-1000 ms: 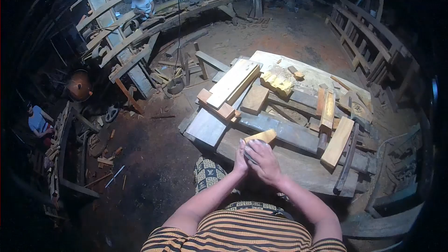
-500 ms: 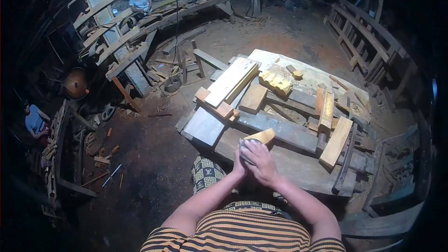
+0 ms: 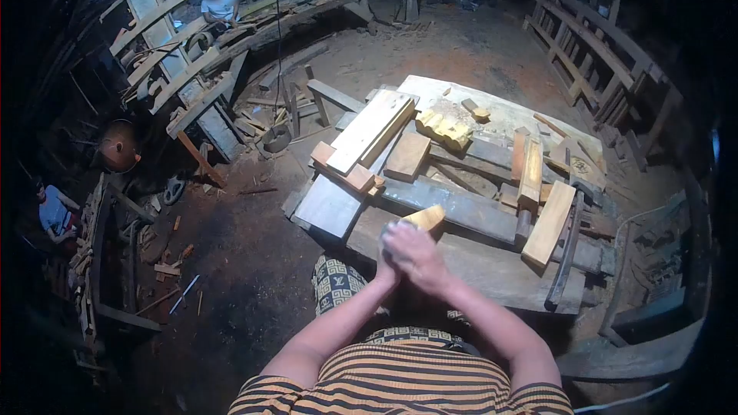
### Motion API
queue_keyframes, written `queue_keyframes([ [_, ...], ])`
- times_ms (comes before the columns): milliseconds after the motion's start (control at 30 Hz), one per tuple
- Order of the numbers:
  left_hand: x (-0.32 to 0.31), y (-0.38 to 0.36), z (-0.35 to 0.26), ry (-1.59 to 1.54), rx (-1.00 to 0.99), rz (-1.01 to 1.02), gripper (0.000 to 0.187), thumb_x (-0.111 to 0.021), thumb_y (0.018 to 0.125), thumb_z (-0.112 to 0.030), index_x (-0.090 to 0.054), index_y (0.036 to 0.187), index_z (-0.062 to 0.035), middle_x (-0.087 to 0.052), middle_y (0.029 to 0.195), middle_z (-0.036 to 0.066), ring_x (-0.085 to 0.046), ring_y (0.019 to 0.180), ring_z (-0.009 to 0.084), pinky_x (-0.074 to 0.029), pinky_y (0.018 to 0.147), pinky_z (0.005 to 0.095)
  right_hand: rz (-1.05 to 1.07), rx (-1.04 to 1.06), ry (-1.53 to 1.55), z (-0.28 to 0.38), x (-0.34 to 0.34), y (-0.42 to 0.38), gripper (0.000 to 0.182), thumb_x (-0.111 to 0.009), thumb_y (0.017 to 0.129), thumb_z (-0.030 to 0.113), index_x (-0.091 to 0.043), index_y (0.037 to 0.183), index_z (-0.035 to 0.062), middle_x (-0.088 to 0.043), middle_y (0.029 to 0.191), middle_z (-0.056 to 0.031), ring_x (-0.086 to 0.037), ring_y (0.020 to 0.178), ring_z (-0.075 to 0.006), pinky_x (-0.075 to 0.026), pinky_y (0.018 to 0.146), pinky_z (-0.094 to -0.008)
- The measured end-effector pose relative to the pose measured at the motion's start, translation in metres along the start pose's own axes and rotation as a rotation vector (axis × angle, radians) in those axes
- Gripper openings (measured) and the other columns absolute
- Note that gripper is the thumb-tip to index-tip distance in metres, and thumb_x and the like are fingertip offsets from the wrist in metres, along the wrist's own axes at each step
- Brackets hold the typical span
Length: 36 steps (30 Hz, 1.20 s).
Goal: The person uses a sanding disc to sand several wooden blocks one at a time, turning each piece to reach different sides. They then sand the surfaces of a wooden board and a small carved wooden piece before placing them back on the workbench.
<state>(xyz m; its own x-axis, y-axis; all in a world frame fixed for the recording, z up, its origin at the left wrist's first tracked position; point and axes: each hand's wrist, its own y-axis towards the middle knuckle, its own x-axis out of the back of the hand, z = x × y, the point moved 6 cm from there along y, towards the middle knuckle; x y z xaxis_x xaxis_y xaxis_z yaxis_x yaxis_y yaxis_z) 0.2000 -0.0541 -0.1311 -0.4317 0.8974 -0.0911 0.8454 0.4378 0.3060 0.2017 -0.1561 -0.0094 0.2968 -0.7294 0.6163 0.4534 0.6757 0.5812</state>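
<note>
At the near edge of the bench (image 3: 492, 278), in front of the wearer's lap, a small yellowish wooden block (image 3: 429, 217) sits between two bare hands. Its near part is covered; only the far end shows, projecting past the fingers. The long axis appears to run obliquely, away from the body and a little to the right, toward the grey plank (image 3: 467, 213) behind it. Whether the block's far end touches that plank or stands above it cannot be told from this angle.

Right hand (image 3: 417, 256) is the nearer to the exposed end: it folds over the top, fingers curled and close together, outline blurred. Left hand (image 3: 388, 263) sits against it on the left, lower and partly hidden. Both look narrowed about the block's covered part, forming one clasp; the placing of single fingers is unclear. A greyish patch at the left fingers is too blurred to name.

Forearms converge from either side, so the block lies straight ahead of the clasp, slightly right of it. Beyond the grey plank, a squared brown block (image 3: 408, 156). Well to the right, apart from both hands, a long pale block (image 3: 550, 224) lies beside a dark curved bar (image 3: 566, 252).
</note>
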Motion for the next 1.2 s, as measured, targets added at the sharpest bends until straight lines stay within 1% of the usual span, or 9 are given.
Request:
queue_keyframes([
  [100, -0.002, -0.003, -0.017, -0.186, 0.574, 0.034, 0.070, -0.027, 0.093, -0.064, -0.060, 0.105, -0.0032, -0.062, 0.084, 0.006, -0.060, 0.062, 0.0140, -0.050, 0.050, 0.0259, -0.099, -0.283, -0.136, -0.087, 0.011, -0.002, 0.036, -0.052, 0.091, 0.021, -0.057, 0.125, 0.0118, -0.049, 0.135, -0.0150, -0.044, 0.127, -0.0309, -0.030, 0.108, -0.0428],
  [200, -0.005, 0.000, -0.024, -0.141, 0.504, -0.002, 0.078, -0.023, 0.090, -0.071, -0.058, 0.105, -0.0028, -0.061, 0.081, 0.007, -0.056, 0.052, 0.0123, -0.046, 0.040, 0.0253, -0.133, -0.466, -0.009, -0.119, 0.024, -0.014, 0.037, -0.050, 0.093, 0.022, -0.055, 0.128, 0.0113, -0.048, 0.136, -0.0154, -0.042, 0.129, -0.0306, -0.029, 0.109, -0.0406],
  [433, -0.008, 0.005, -0.043, -0.123, 0.243, -0.046, 0.059, -0.047, 0.088, -0.061, -0.046, 0.104, -0.0041, -0.055, 0.078, 0.008, -0.054, 0.047, 0.0127, -0.045, 0.038, 0.0227, -0.220, -0.456, 0.131, -0.120, 0.020, -0.026, 0.039, -0.048, 0.095, 0.026, -0.053, 0.131, 0.0115, -0.048, 0.137, -0.0140, -0.041, 0.131, -0.0280, -0.028, 0.109, -0.0382],
  [633, -0.001, 0.004, -0.028, -0.238, 0.407, -0.162, 0.054, -0.049, 0.092, -0.045, -0.032, 0.125, -0.0046, -0.054, 0.097, 0.012, -0.061, 0.079, 0.0210, -0.054, 0.059, 0.0308, -0.123, -0.560, 0.086, -0.103, 0.018, -0.019, 0.041, -0.048, 0.094, 0.029, -0.052, 0.132, 0.0131, -0.048, 0.137, -0.0132, -0.041, 0.131, -0.0282, -0.027, 0.109, -0.0428],
  [767, 0.009, 0.008, 0.033, -0.605, 0.446, -0.175, 0.046, -0.050, 0.092, -0.045, -0.046, 0.117, -0.0071, -0.057, 0.100, 0.009, -0.060, 0.081, 0.0180, -0.052, 0.072, 0.0303, 0.108, -0.097, -0.049, -0.008, -0.002, -0.021, 0.037, -0.057, 0.086, 0.013, -0.057, 0.123, 0.0086, -0.051, 0.133, -0.0157, -0.041, 0.130, -0.0311, -0.027, 0.110, -0.0406],
  [967, 0.001, 0.012, -0.004, -0.673, 0.800, -0.109, 0.052, -0.039, 0.089, -0.062, -0.058, 0.102, -0.0159, -0.061, 0.078, 0.000, -0.058, 0.057, 0.0121, -0.036, 0.036, 0.0257, -0.144, -0.229, -0.056, -0.067, 0.007, -0.011, 0.045, -0.061, 0.082, 0.013, -0.055, 0.126, 0.0088, -0.052, 0.132, -0.0176, -0.045, 0.125, -0.0338, -0.032, 0.107, -0.0420],
  [1033, 0.002, 0.007, -0.008, -0.630, 0.785, 0.007, 0.053, -0.038, 0.089, -0.062, -0.057, 0.105, -0.0155, -0.060, 0.077, 0.000, -0.057, 0.056, 0.0117, -0.035, 0.035, 0.0250, -0.272, -0.393, -0.017, -0.084, 0.021, -0.014, 0.044, -0.061, 0.082, 0.011, -0.056, 0.125, 0.0084, -0.050, 0.133, -0.0173, -0.045, 0.126, -0.0337, -0.032, 0.106, -0.0415],
  [1067, 0.006, 0.008, 0.001, -0.719, 0.698, 0.154, 0.052, -0.043, 0.091, -0.058, -0.057, 0.112, -0.0126, -0.064, 0.090, 0.005, -0.062, 0.073, 0.0164, -0.049, 0.052, 0.0299, -0.269, -0.389, -0.017, -0.088, 0.024, -0.017, 0.044, -0.061, 0.082, 0.011, -0.056, 0.125, 0.0084, -0.050, 0.133, -0.0173, -0.045, 0.126, -0.0337, -0.032, 0.106, -0.0415],
  [1200, 0.003, 0.008, 0.004, -0.694, 0.701, 0.021, 0.052, -0.044, 0.091, -0.057, -0.056, 0.114, -0.0123, -0.064, 0.091, 0.004, -0.062, 0.073, 0.0165, -0.049, 0.051, 0.0299, -0.155, -0.335, -0.150, -0.090, 0.016, -0.040, 0.047, -0.060, 0.080, 0.009, -0.054, 0.127, 0.0092, -0.048, 0.135, -0.0158, -0.043, 0.127, -0.0327, -0.031, 0.106, -0.0420],
])
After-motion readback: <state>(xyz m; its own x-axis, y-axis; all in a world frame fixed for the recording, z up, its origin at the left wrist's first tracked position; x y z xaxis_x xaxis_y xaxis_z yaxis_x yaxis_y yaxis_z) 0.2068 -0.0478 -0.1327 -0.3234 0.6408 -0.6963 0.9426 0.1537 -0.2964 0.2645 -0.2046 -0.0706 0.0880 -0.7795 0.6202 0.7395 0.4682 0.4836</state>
